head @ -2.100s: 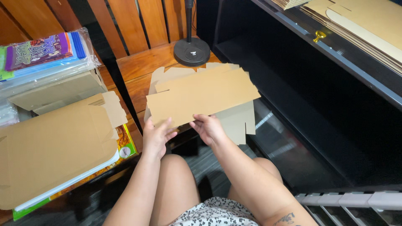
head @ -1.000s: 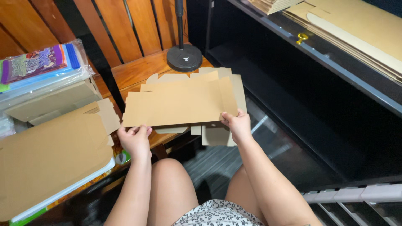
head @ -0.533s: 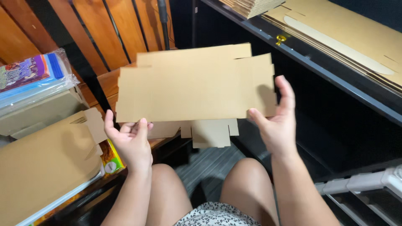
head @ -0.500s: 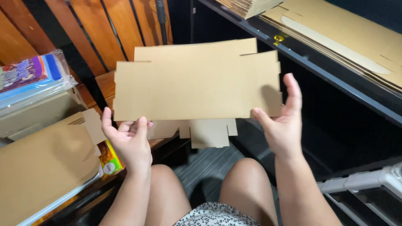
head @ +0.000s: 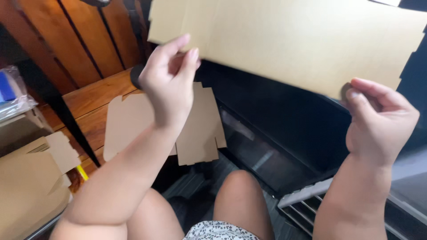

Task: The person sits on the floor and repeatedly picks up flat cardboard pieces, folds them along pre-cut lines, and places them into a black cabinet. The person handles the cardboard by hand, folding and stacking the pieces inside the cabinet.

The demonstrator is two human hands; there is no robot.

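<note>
**Cardboard sheet held up flat between two hands**

Cardboard sheet (head: pixel 302 44), a die-cut box blank in plain tan, is held up in the air in front of the person, well above the knees and the dark shelving behind it. It fills the upper part of the view, tilting down towards the right, with notched flaps showing along its right end.

Left hand (head: pixel 171 86) sits at the lower left edge of the sheet, thumb and fingers loosely closed as if pinching the edge; the contact itself is hidden behind the hand, so I cannot tell how firm the hold is. Right hand (head: pixel 380 120) pinches the lower right edge between thumb and curled fingers, the thumb tip pressed on the near face.

By its look the blank is light and fairly stiff, yet thin enough to bow or crease along its scored fold lines if held by one corner only. A grip at two well-separated points on the long edge, as here, should keep it flat. The surface looks matt and dry, so slipping seems unlikely; the small flaps look like the weak spots and are poor places to hold.

Below, another flat blank (head: pixel 178 126) of the same colour lies on the wooden table (head: pixel 93 95), partly overhanging its front edge. At the far left sits a further stack of cardboard (head: pixel 31 186), with a clear plastic packet (head: pixel 13 93) above it.
</note>
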